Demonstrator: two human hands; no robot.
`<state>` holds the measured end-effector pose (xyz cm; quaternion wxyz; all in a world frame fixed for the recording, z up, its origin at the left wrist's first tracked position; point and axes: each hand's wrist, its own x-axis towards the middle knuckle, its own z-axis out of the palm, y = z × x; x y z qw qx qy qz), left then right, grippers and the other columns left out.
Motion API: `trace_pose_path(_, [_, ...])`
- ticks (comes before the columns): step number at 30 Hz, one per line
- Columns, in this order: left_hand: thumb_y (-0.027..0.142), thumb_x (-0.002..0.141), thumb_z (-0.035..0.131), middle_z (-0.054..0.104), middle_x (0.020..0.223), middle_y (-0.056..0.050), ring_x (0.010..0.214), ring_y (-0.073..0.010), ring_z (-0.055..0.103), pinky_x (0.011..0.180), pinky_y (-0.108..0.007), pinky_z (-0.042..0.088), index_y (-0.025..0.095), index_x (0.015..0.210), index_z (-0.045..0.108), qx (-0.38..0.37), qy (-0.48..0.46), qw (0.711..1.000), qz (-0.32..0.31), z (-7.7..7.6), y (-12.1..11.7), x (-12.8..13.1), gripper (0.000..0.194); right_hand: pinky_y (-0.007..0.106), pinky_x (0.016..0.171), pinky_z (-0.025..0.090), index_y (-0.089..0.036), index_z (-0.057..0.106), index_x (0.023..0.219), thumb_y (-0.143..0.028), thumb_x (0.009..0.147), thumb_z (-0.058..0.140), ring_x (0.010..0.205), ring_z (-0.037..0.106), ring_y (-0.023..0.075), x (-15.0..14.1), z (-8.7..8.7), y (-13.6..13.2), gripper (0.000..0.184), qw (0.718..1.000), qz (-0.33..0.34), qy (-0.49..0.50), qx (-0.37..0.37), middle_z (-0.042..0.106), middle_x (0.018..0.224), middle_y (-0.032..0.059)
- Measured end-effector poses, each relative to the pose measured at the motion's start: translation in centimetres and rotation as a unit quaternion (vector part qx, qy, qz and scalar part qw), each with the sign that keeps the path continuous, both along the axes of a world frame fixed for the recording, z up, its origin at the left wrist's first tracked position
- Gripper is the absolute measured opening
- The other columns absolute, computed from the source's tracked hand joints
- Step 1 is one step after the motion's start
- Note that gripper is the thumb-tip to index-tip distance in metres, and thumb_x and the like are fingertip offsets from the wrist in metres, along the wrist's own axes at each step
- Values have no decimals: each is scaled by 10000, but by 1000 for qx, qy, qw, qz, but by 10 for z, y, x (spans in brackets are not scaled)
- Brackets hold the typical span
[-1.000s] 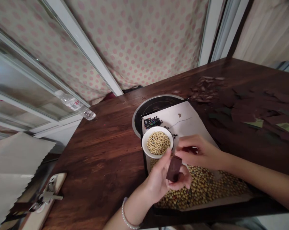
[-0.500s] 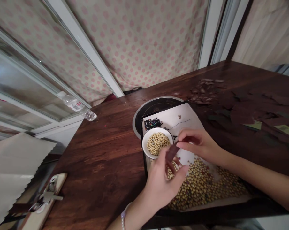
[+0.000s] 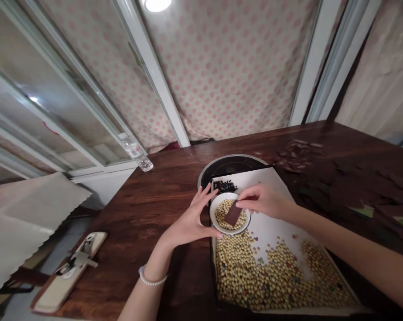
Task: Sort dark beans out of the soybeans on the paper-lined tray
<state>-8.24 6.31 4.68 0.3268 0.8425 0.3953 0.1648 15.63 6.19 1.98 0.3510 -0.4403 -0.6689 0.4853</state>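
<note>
My right hand (image 3: 259,201) pinches a flat dark brown rectangular card (image 3: 233,214) between thumb and fingers, its lower end over a white bowl (image 3: 213,219). Inside the bowl lie small round tan beads or beans (image 3: 223,208); I cannot tell which. At the bowl's left side is my left hand (image 3: 193,220), fingers stretched and thumb spread apart around the rim; whether it touches is unclear. The bowl stands on a white-lined dark tray (image 3: 278,187). More tan pieces (image 3: 264,281), with a few coloured ones among them, cover the tray's near part.
Small black pieces (image 3: 226,186) lie at the tray's far left corner, in front of a round black hotplate-like disc (image 3: 234,162). Dark brown scraps (image 3: 298,155) are heaped on the right of the wooden table (image 3: 134,209). A plastic bottle (image 3: 136,151) stands at the far left edge.
Both hands held the brown card near the bowl earlier. My left hand has released it and moved left beside the bowl; my right hand has brought the card over the bowl. The view has shifted.
</note>
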Motion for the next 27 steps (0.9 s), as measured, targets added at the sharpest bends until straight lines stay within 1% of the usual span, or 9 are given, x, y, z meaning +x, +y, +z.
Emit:
trace_pose_path(2, [454,553,776,129,1505,-36,1378,-294,-32,1086,-578,82,377,1383,215,-8,-30,1000,-8,-8,4,-7,1005,219,457,393,-151,691,711,-286,699,635,484,537,99,-18,3,15,146,999,52,-11,5,632,569,16])
trace_pose_path(4, [439,578,769,137,1502,-49,1376,-296,-42,1080,-588,67,367,1390,203,-13,-57,998,-20,-17,7,-12,993,225,485,421,-148,701,718,-263,668,659,528,576,117,-36,0,29,132,995,92,-21,11,663,612,32])
trace_pose_path(8, [402,713,683,183,1492,-45,1383,-284,6,1076,-592,105,343,1356,316,-8,-86,996,-6,-35,7,-21,742,241,518,452,-146,687,691,-234,584,722,549,607,136,-58,-11,48,143,990,136,-39,32,675,612,25])
trace_pose_path(10, [378,721,683,229,1479,-54,1382,-285,61,1084,-581,111,318,1331,375,13,-102,995,9,-43,6,-23,686,252,546,466,-147,683,686,-243,584,724,567,615,142,-60,-15,51,145,989,132,-42,47,677,618,24])
trace_pose_path(13, [349,733,675,332,1436,-73,1369,-274,164,1094,-544,151,274,1273,467,41,-128,990,35,-55,3,-22,583,269,602,486,-145,686,720,-274,628,698,624,633,153,-61,-18,51,159,991,111,-38,70,686,660,36])
trace_pose_path(16, [319,729,680,399,1394,-94,1341,-262,259,1091,-506,211,235,1260,474,50,-164,984,45,-63,1,-18,575,271,613,492,-143,671,714,-296,655,683,627,633,151,-62,-22,47,164,991,92,-36,86,682,670,40])
trace_pose_path(20, [282,727,679,442,1357,-110,1311,-255,322,1083,-478,247,206,1253,450,48,-184,981,44,-65,-1,-15,579,257,602,480,-147,640,702,-297,660,689,621,619,138,-64,-26,43,163,991,64,-45,105,671,674,32])
trace_pose_path(25, [266,747,656,479,1314,-129,1276,-255,376,1060,-462,283,182,1141,507,51,-191,979,39,-64,-4,-15,430,239,540,441,-152,628,676,-307,688,669,556,578,118,-64,-24,38,162,988,60,-72,125,645,611,9])
trace_pose_path(27, [267,745,657,459,1331,-139,1271,-259,383,1055,-459,290,178,1127,505,57,-191,979,36,-65,-5,-15,421,238,522,426,-154,627,668,-317,702,657,535,559,114,-64,-24,36,169,986,58,-85,134,633,592,2])
